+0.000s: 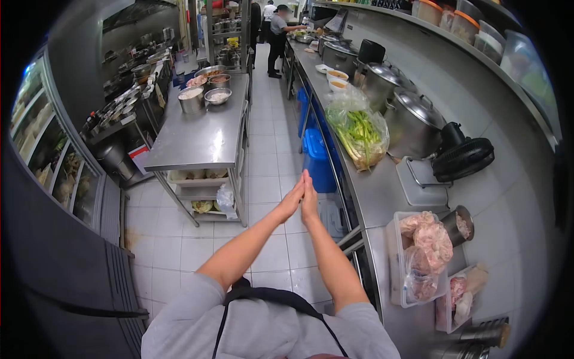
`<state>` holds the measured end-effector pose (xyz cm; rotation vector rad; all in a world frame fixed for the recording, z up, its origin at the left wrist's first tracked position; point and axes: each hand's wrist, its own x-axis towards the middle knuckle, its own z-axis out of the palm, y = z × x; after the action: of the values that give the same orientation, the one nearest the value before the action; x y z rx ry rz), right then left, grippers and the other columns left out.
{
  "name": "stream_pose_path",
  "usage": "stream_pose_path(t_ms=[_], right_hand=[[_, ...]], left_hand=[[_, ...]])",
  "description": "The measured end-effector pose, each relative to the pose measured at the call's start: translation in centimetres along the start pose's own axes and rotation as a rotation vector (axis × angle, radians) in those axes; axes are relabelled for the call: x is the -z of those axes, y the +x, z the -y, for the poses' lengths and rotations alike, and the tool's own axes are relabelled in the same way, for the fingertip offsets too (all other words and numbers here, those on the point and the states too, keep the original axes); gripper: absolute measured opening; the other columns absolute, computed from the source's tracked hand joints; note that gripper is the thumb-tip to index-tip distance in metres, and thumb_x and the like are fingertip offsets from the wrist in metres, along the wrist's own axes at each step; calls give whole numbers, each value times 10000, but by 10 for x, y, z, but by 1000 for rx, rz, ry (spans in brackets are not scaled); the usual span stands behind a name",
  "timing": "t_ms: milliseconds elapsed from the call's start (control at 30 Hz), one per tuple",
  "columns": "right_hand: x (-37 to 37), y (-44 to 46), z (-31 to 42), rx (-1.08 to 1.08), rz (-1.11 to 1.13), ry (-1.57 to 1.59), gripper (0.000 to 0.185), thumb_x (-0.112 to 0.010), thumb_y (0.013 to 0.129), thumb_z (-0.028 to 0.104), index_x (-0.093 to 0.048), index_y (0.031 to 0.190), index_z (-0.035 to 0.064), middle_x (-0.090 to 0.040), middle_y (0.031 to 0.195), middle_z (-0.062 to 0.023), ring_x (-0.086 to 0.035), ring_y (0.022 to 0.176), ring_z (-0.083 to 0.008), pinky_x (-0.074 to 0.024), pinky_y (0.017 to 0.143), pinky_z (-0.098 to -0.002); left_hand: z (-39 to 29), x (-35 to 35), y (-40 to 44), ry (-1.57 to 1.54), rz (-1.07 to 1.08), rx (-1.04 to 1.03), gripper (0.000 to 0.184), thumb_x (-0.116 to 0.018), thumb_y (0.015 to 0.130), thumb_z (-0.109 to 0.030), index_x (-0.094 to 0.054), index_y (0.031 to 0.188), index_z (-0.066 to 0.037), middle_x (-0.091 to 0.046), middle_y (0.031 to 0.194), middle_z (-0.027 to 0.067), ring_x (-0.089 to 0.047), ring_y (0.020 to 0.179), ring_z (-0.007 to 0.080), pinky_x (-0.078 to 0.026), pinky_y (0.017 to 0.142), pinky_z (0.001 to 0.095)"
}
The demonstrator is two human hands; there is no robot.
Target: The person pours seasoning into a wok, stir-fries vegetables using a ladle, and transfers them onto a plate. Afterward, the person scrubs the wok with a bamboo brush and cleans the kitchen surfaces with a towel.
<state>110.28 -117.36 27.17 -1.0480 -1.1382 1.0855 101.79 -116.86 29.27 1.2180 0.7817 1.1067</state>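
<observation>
My left hand and my right hand meet palm to palm in front of me, over the tiled aisle. The fingers of both are straight and point away from me. I see nothing held in either one, though the space between the palms is hidden. Closest to them is a blue bin under the right-hand counter. Farther to the right, a clear plastic bag of green leafy stalks rests on that counter.
A steel table with several metal bowls stands at the left. Lidded pots, a black fan and a plastic tub of bagged raw meat line the right counter. A person works at its far end. A glass-door fridge is at left.
</observation>
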Motion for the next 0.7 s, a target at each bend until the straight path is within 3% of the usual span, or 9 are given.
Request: stream_pose_path(t_ms=[67, 133, 200, 267, 333, 433, 600, 667, 700], right_hand=[[44, -4, -44, 107, 46, -326, 614, -416, 994, 447, -383, 1432, 18, -479, 1400, -212, -450, 1306, -320, -348, 1066, -363], [105, -58, -139, -195, 219, -853, 543, -435, 991, 409, -451, 1390, 42, -540, 1332, -207, -493, 1264, -321, -378, 1047, -402], [204, -179, -344, -336, 287, -1094, 406, -459, 957, 374, -659, 1116, 59, -633, 1158, -189, -581, 1098, -335, -454, 941, -444], [221, -284, -326, -794, 514, -1113, 425, -462, 950, 393, -656, 1118, 54, -630, 1156, -197, -581, 1098, -339, -452, 943, -449], [225, -350, -300, -1100, 506, -997, 445, -465, 942, 412, -652, 1120, 50, -627, 1155, -206, -581, 1099, -344, -450, 946, -454], [226, -398, -267, -1339, 444, -898, 476, -469, 931, 440, -647, 1123, 42, -623, 1152, -219, -581, 1099, -351, -447, 950, -461], [237, -427, -269, -1377, 479, -877, 530, -476, 913, 487, -639, 1128, 31, -616, 1148, -241, -581, 1101, -363, -442, 956, -473], [248, -414, -296, -1226, 607, -949, 552, -479, 906, 506, -636, 1130, 26, -613, 1146, -250, -581, 1101, -368, -440, 959, -478], [259, -392, -325, -1003, 786, -1050, 563, -480, 902, 515, -634, 1131, 24, -612, 1145, -254, -581, 1101, -370, -439, 960, -480]], left_hand=[[50, 50, -4, 502, 296, -29, 618, -399, 986, -485, -405, 1430, -55, -451, 1445, 142, -420, 1328, 270, -316, 1099, 352], [116, 104, -46, 1042, 409, 188, 637, -497, 929, -474, -460, 1365, -11, -545, 1309, 227, -521, 1214, 372, -398, 1039, 418], [224, 194, -139, 1262, 471, 350, 743, -508, 887, -554, -353, 1451, -97, -534, 1323, 216, -533, 1192, 371, -415, 1000, 456], [237, 252, -260, 1216, 499, 776, 771, -582, 841, -515, -379, 1420, -48, -488, 1366, 231, -515, 1210, 396, -429, 1004, 448], [246, 310, -395, 1216, 593, 803, 496, -609, 825, -483, -675, 1071, -57, -658, 1111, 188, -617, 1072, 323, -491, 902, 417], [168, 374, -548, 1297, 253, 1270, 429, -613, 811, -420, -686, 1042, -66, -667, 1081, 177, -628, 1036, 321, -500, 878, 418], [136, 402, -589, 1354, 89, 1252, 324, -621, 787, -317, -704, 994, -81, -682, 1031, 160, -645, 976, 319, -514, 837, 419], [172, 404, -547, 1446, 368, 731, 286, -624, 777, -276, -712, 974, -87, -688, 1011, 154, -653, 952, 318, -520, 820, 420], [202, 392, -489, 1402, 282, 1158, 277, -580, 783, -237, -708, 953, -59, -686, 1028, 155, -648, 980, 330, -520, 833, 419]])
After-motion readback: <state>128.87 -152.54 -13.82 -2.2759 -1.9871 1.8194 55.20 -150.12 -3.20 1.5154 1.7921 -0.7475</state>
